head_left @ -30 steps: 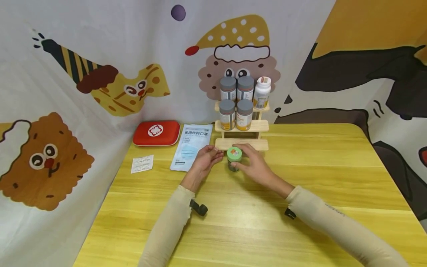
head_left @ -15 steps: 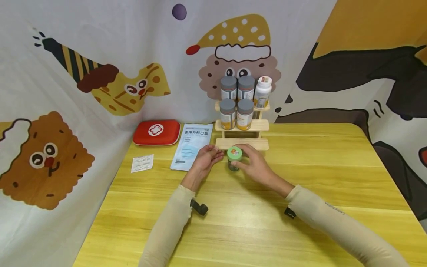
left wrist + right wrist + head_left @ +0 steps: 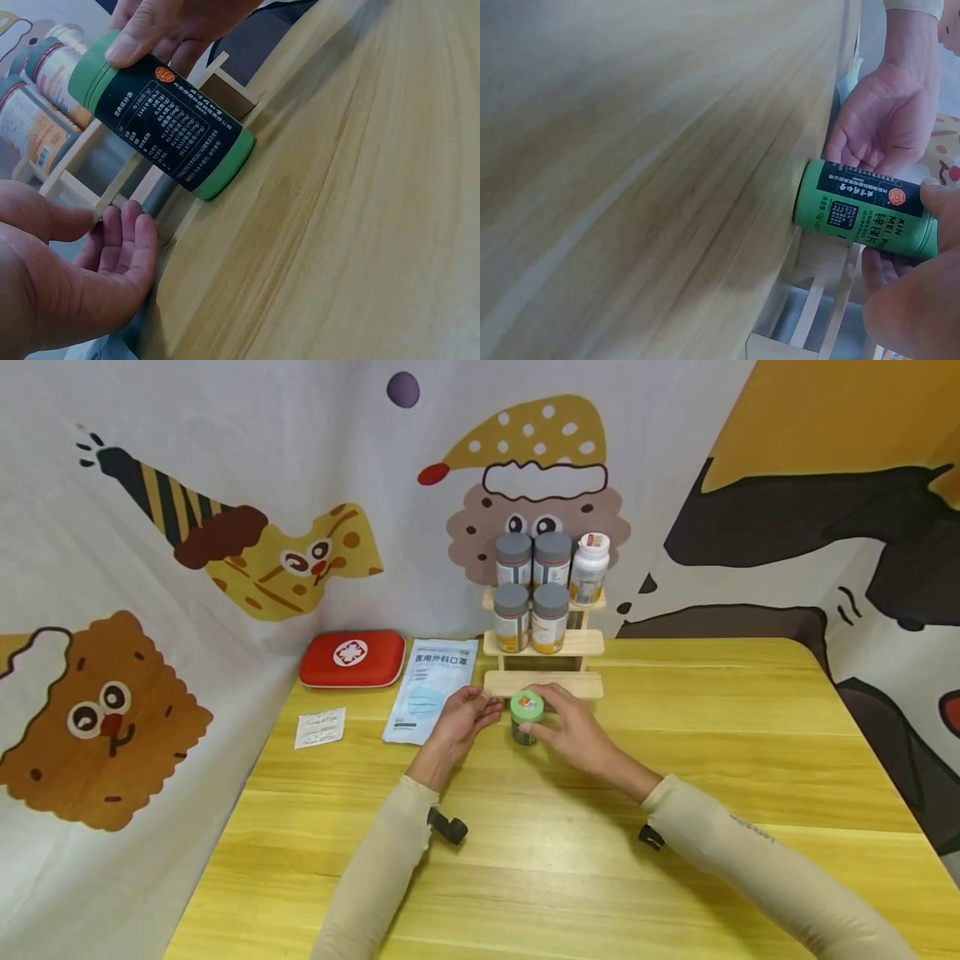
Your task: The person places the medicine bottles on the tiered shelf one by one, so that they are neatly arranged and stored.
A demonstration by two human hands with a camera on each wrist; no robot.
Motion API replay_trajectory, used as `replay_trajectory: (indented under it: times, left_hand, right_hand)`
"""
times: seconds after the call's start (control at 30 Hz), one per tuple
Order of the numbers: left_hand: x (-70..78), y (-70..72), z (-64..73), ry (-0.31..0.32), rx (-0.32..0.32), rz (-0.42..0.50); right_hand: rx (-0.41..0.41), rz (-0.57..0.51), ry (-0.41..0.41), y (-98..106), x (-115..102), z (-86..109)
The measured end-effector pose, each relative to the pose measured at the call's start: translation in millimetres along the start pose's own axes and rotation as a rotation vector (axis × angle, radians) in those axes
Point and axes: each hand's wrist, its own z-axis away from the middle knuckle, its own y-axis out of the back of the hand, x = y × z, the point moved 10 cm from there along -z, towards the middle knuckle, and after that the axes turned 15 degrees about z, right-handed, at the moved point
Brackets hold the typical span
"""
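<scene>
A green bottle (image 3: 527, 704) with a black label stands upright on the table in front of the small tiered wooden rack (image 3: 551, 683). My right hand (image 3: 579, 731) grips it near the top, the thumb on the near side and the fingers behind. The label faces the wrist cameras, printed in fine white text in the left wrist view. My left hand (image 3: 462, 720) pinches the left end of the rack's lowest step between thumb and fingertips. That contact shows best in the left wrist view, where the rack's corner (image 3: 112, 193) reaches the fingertips.
Grey-capped jars (image 3: 512, 617) and a white bottle (image 3: 590, 568) fill the rack's upper steps. To the left lie a blue face-mask packet (image 3: 431, 689), a red first-aid case (image 3: 352, 659) and a small white sachet (image 3: 320, 728). A printed cloth hangs behind the table (image 3: 525, 877).
</scene>
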Motion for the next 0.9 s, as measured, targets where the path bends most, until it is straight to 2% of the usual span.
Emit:
replay_trajectory:
  times: [0.2, 0.37, 0.53, 0.77, 0.9]
  left_hand:
    - [-0.9, 0.3, -0.9, 0.013, 0.011, 0.003]
    - [-1.3, 1.6, -2.9, 0.019, 0.036, 0.008]
    - [-0.6, 2.1, -3.8, 0.015, 0.036, 0.012]
    - [-1.8, 2.7, -3.1, 0.016, 0.032, 0.024]
    - [-0.6, 2.4, -2.0, 0.014, 0.034, 0.019]
  right_hand:
    - [0.062, 0.037, 0.023, 17, 0, -1.7]
    - [0.097, 0.006, -0.003, 38, 2, -5.8]
    - [0.115, -0.032, -0.026, 55, 3, -10.5]
    - [0.174, -0.013, 0.014, 82, -2, -13.6]
    - [0.207, -0.003, 0.000, 99, 0, -17.2]
